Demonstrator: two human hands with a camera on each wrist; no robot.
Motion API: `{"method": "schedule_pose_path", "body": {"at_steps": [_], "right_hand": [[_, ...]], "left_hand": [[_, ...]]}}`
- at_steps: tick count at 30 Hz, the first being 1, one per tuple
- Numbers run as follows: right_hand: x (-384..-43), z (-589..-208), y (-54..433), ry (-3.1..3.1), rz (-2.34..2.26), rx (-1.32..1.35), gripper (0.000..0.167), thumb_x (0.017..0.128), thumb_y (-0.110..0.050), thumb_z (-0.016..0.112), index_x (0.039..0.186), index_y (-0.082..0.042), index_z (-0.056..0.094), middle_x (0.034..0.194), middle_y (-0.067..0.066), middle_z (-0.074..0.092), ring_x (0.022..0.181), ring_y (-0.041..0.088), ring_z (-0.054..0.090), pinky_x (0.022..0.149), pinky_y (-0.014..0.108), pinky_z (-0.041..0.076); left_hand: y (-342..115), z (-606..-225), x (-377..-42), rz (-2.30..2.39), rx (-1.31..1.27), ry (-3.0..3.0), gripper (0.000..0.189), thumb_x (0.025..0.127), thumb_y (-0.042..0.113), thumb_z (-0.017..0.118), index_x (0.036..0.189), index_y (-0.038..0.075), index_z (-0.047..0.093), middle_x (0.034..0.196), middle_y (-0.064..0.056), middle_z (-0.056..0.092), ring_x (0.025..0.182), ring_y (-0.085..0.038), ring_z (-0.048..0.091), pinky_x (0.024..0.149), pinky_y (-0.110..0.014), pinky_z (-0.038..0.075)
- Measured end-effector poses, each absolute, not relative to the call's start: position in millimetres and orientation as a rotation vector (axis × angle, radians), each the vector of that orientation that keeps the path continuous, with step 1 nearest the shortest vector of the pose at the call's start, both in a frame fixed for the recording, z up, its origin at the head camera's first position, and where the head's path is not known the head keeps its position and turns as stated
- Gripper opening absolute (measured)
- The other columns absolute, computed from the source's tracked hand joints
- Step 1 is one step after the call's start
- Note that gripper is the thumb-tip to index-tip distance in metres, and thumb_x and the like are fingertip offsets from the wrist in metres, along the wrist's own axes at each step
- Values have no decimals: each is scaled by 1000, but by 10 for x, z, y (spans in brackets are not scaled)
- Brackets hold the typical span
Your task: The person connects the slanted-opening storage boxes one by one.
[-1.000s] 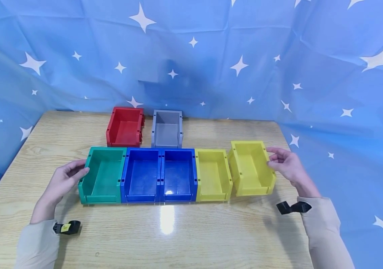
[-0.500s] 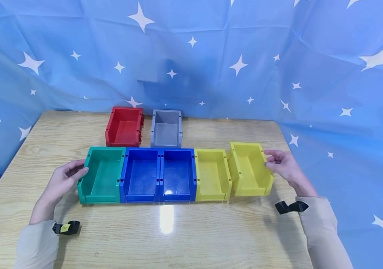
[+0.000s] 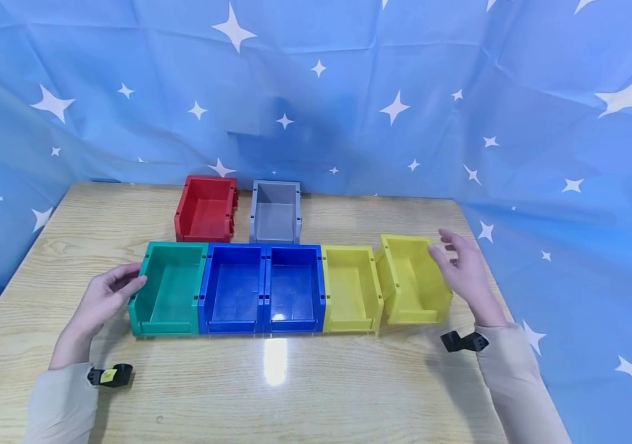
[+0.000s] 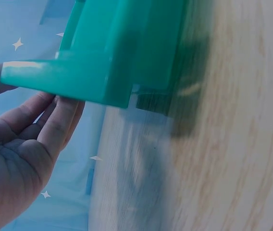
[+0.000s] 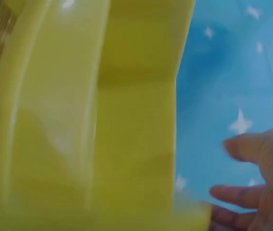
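Observation:
A green plastic storage bin (image 3: 174,290) forms the left end of a front row, and my left hand (image 3: 99,299) pinches its left wall, thumb over the rim and fingers outside. At the right end of that row is a yellow bin (image 3: 409,280), slightly turned and raised-looking against the inner yellow bin (image 3: 347,290). Beside its right wall hovers my right hand (image 3: 467,274), thumb and fingers spread. In the right wrist view the thumb stands apart from the yellow wall; whether a lower finger touches the rim is blurred. Two blue bins, left (image 3: 236,290) and right (image 3: 293,288), lie between.
Behind the row stand a red bin (image 3: 206,209) and a grey bin (image 3: 275,213), with a gap between them. The wood-grain table (image 3: 316,394) extends in front. A blue star-patterned cloth (image 3: 327,98) hangs behind and at both sides.
The right-end yellow bin shifted slightly left, toward the row. My right hand then loosened from its wall, thumb lifting away, and the wrist moved left. My left hand stayed on the green bin.

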State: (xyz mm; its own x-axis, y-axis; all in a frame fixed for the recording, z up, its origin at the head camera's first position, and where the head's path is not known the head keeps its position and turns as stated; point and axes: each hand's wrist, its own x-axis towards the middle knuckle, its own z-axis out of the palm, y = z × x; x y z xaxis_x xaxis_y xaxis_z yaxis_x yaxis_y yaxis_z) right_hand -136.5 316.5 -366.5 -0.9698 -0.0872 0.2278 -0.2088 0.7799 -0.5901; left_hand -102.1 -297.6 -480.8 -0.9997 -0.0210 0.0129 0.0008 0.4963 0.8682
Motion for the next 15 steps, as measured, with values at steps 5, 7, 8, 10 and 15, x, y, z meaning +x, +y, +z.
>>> {"method": "schedule_pose_path", "body": {"at_steps": [5, 7, 8, 10, 15], "right_hand": [[-1387, -3654, 2799, -2774, 821, 561, 58, 97, -22, 49, 144, 4, 28, 147, 27, 25, 135, 44, 20, 109, 57, 16], [-1385, -3686, 2671, -2838, 767, 631, 60, 99, -28, 45, 148, -1, 20, 152, 23, 12, 140, 41, 7, 111, 54, 5], [-1386, -3710, 2613, -2874, 734, 656, 61, 100, -30, 42, 149, -4, 17, 153, 21, 7, 140, 39, 1, 111, 54, 3], [-1380, -3749, 2508, -2972, 674, 675, 63, 100, -36, 37, 150, -9, 11, 154, 17, -3, 140, 35, -8, 110, 57, 0], [-1379, -3853, 2339, -3125, 553, 675, 67, 99, -47, 33, 151, -18, 3, 154, 10, -13, 139, 30, -18, 105, 66, 1]], "left_hand": [[-2937, -4734, -999, -1556, -2, -2701, 59, 93, 45, 52, 127, -4, 52, 108, -1, 56, 88, 6, 51, 72, -7, 43], [-2873, -4603, -960, -1545, 7, -2714, 51, 95, 34, 53, 126, -7, 51, 107, -2, 56, 87, 8, 51, 72, -7, 43], [-2839, -4532, -938, -1536, 6, -2722, 46, 96, 27, 53, 126, -8, 50, 106, 0, 56, 87, 9, 50, 72, -6, 42], [-2820, -4502, -930, -1540, 4, -2720, 47, 96, 26, 53, 126, -11, 49, 106, -2, 55, 86, 9, 50, 72, -6, 42], [-2808, -4487, -930, -1572, 12, -2695, 45, 96, 23, 55, 125, -11, 50, 100, 12, 54, 86, 9, 51, 71, -6, 43]]}}
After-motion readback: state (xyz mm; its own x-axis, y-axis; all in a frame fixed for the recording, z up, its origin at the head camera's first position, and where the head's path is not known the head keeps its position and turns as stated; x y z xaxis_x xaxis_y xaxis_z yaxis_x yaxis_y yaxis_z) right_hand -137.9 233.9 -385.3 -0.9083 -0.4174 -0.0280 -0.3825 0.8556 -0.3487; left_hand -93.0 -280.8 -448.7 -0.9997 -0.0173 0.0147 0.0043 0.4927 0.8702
